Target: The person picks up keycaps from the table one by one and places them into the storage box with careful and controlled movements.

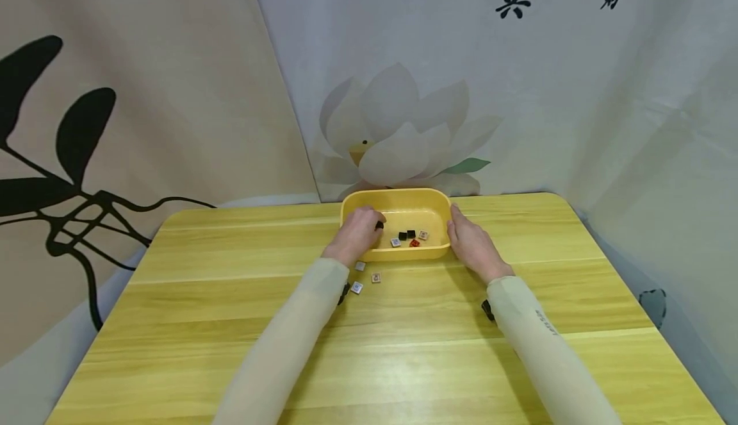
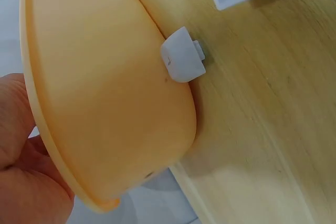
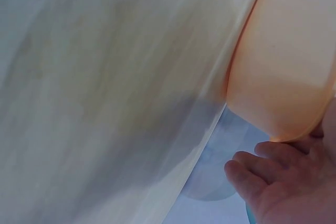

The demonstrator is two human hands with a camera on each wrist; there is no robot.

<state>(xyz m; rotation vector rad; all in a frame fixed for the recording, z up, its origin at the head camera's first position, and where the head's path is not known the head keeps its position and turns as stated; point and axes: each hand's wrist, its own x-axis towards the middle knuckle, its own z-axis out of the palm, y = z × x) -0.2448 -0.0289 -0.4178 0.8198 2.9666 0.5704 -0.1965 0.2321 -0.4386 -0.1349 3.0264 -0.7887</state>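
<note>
Lying inside the tray (image 1: 403, 254) are small pieces (image 1: 414, 243). The left hand (image 1: 353, 234) pinches a black piece (image 1: 379, 225); the right hand's (image 1: 474, 243) relaxed fingers touch the tray.

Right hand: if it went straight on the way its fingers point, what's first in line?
Most likely the right end wall of the yellow tray: the right hand lies alongside it, fingers angled slightly inward. Exact contact is hard to judge from these views.
</note>
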